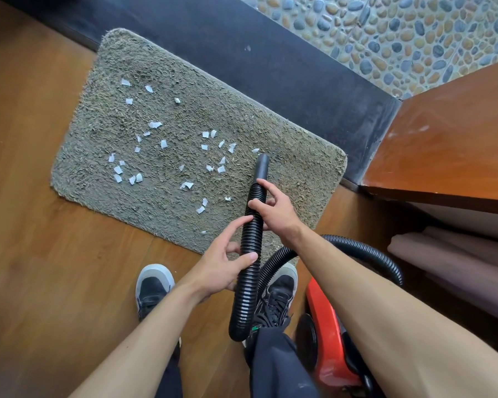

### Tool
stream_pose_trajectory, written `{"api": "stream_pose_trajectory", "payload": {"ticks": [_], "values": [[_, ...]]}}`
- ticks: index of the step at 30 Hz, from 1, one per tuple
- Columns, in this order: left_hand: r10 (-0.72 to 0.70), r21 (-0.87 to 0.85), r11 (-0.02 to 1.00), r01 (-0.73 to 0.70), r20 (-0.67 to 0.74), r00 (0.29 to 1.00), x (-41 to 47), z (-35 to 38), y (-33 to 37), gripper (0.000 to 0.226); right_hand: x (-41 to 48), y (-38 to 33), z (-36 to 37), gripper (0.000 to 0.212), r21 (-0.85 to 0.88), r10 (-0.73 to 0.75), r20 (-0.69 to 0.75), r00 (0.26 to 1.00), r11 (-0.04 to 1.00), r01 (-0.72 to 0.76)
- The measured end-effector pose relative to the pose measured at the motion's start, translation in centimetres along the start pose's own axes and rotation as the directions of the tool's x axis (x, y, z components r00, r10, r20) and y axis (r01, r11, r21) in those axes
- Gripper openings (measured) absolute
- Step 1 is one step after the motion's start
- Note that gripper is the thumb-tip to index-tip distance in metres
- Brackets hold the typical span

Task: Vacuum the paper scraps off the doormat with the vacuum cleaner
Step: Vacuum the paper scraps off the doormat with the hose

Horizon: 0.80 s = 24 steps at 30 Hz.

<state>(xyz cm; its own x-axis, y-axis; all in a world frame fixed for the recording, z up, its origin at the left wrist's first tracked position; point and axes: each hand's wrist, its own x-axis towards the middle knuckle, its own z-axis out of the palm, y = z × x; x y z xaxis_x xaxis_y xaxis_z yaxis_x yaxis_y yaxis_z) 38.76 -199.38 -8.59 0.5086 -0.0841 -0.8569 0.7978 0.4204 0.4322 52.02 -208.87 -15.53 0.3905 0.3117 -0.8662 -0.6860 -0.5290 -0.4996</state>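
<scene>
A shaggy grey-green doormat lies on the wooden floor, strewn with several white paper scraps. I hold a black ribbed vacuum hose over the mat's right part. Its smooth nozzle points away from me, just above the mat near a scrap. My right hand grips the hose close behind the nozzle. My left hand holds the hose lower down, thumb across it. The red vacuum cleaner body sits on the floor at my right foot, and the hose loops back to it.
My two black shoes stand at the mat's near edge. A dark threshold runs along the mat's far side, with pebble paving beyond. A reddish wooden surface juts in on the right.
</scene>
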Motion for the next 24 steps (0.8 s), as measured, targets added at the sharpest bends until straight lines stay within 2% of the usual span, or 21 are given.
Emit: {"api": "stream_pose_trajectory", "payload": {"ticks": [8, 24], "values": [[0.017, -0.067, 0.998, -0.020, -0.049, 0.999, -0.6, -1.3, -0.1, 0.064, 0.3, -1.5, 1.9, 0.057, -0.037, -0.006, 0.057, 0.998, 0.999, 0.008], [0.006, -0.002, 1.000, -0.006, 0.027, 1.000, -0.1, -0.5, 0.3, 0.064, -0.2, -0.4, 0.4, 0.057, -0.035, -0.001, -0.069, 0.998, 0.999, -0.002]]}}
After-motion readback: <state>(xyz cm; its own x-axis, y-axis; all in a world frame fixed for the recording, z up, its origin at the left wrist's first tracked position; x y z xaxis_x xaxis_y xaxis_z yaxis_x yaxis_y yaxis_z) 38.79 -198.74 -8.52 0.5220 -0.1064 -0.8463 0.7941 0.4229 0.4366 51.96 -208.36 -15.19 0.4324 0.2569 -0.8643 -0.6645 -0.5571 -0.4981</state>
